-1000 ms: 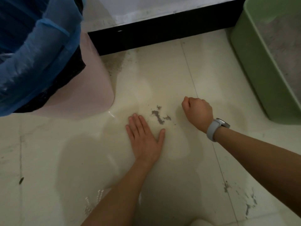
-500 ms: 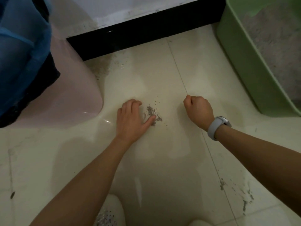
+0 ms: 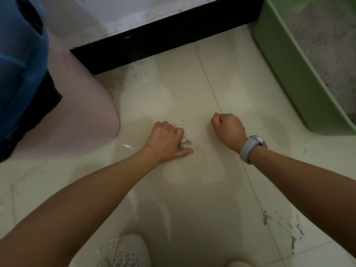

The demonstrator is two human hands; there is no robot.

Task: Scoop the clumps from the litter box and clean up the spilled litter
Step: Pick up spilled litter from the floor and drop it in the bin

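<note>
Litter (image 3: 185, 142) lies spilled in a small grey patch on the pale tiled floor (image 3: 192, 189), about midway between the pink bin and the green litter box. A few loose grains are scattered just beyond the patch, toward the black skirting. The left hand (image 3: 166, 140) rests on the floor over the patch, knuckles up, its fingers curled down onto the grains and its thumb stretched flat along the tile beside them; whether it actually holds any litter cannot be told. The right hand (image 3: 228, 130) is clenched into a fist, knuckles touching the tile just right of a grout line, and what it encloses, if anything, is hidden. A pale grey watch (image 3: 251, 148) sits on that wrist.

The litter box (image 3: 289, 74) stands at the right edge of the floor, green-walled, with grey litter inside it. A pink bin (image 3: 77, 112) lined with a blue bag (image 3: 21, 60) stands at the left edge, close to the black skirting (image 3: 163, 39) along the wall. Fine grey dust gathers in the corner where the bin meets the skirting. A second streak of spilled grains (image 3: 283, 226) marks the tiles near the lower right, under the right forearm. White shoes (image 3: 119, 253) show at the bottom edge.
</note>
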